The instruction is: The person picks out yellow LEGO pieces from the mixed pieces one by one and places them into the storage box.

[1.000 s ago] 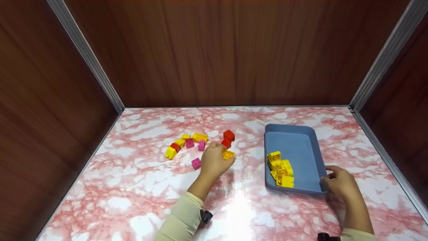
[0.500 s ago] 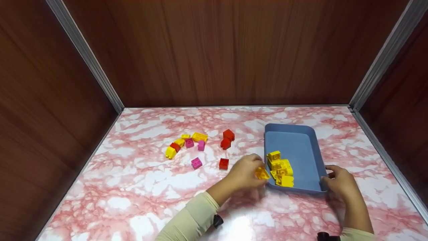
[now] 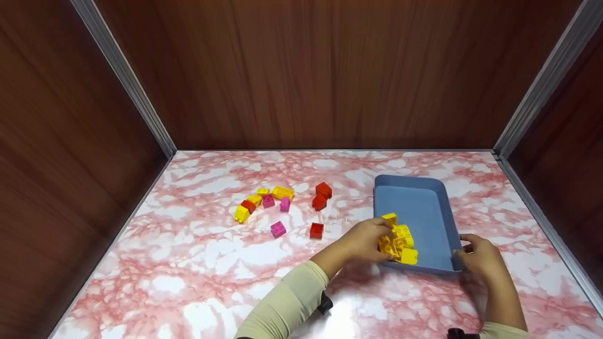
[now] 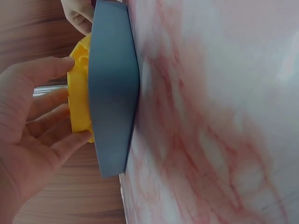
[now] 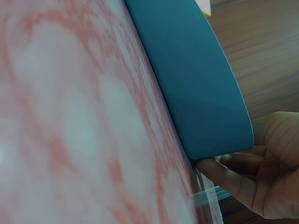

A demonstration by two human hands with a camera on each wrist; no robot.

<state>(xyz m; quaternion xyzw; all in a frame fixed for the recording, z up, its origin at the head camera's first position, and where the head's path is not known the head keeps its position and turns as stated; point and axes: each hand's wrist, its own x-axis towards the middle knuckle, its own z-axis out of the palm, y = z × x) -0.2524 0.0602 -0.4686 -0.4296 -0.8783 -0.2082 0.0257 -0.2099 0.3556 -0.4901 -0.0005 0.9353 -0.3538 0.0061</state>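
Observation:
My left hand (image 3: 365, 241) is over the near left corner of the blue-grey tray (image 3: 426, 207), its thumb and fingers around a yellow toy brick (image 3: 386, 246). In the left wrist view, this yellow brick (image 4: 79, 105) shows above the tray wall (image 4: 114, 88), touched by thumb and fingertips; whether it rests on the pile is hidden. Several other yellow bricks (image 3: 403, 235) lie in the tray's left side. My right hand (image 3: 483, 256) grips the near right corner of the tray. In the right wrist view, the right hand's fingers (image 5: 229, 179) reach under that corner, thumb at the wall.
Left of the tray, a red brick (image 3: 316, 230) and two more red bricks (image 3: 323, 190) lie on the marbled tabletop (image 3: 188, 282). Farther left are pink bricks (image 3: 278, 229) and a curved row of yellow and red bricks (image 3: 248, 205). Wood-grain panels (image 3: 330, 75) enclose the table.
My left hand has carried the yellow brick rightward from the loose bricks to the tray, uncovering a red brick on the table. My right hand and the tray have stayed in place.

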